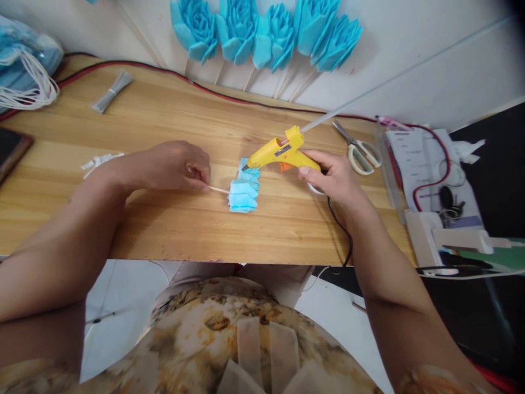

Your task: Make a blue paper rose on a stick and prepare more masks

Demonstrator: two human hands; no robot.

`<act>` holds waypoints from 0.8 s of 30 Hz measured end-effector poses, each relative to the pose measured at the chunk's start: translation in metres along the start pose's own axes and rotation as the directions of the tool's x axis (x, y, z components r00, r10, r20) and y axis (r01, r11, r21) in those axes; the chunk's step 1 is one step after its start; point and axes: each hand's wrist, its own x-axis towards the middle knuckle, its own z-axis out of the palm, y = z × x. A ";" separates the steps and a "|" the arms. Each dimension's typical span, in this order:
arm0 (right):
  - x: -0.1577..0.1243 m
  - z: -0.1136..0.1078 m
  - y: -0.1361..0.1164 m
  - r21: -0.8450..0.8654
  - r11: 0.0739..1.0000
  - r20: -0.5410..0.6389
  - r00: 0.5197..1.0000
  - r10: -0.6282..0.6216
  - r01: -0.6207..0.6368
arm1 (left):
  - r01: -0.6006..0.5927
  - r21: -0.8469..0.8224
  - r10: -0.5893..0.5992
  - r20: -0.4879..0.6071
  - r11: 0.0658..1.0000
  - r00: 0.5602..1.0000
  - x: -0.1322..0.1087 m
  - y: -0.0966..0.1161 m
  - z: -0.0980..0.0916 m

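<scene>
My right hand is wrapped round the handle of a yellow hot glue gun. Its dark nozzle points down and left, at the upper end of a pleated light-blue strip. With closed fingers, my left hand pinches a thin wooden stick. The far end of that stick meets the left side of the blue strip, which lies on the wooden table. A long clear glue stick sticks out of the back of the gun.
Several blue folded flowers on sticks lean at the wall. Scissors lie right of the gun. A bundle of grey ties, white scraps and a phone are at left. A power strip and papers are at right.
</scene>
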 end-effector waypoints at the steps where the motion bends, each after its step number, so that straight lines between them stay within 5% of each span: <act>1: 0.000 0.000 0.000 -0.019 1.000 -0.004 1.000 -0.008 0.008 | 0.007 0.004 -0.007 0.001 1.000 1.000 0.000 0.000 0.000; 7: 0.004 0.007 0.007 -0.052 0.997 -0.075 0.995 -0.060 0.056 | 0.003 0.012 -0.003 -0.002 1.000 1.000 0.000 0.001 -0.001; 12: 0.006 0.008 0.018 0.087 0.996 -0.170 0.985 0.027 -0.013 | -0.005 0.011 0.005 0.000 1.000 1.000 -0.001 0.000 -0.001; 24: 0.004 -0.005 0.010 0.168 0.985 -0.170 0.984 0.060 -0.031 | 0.013 0.028 -0.014 0.004 1.000 1.000 -0.001 0.000 -0.001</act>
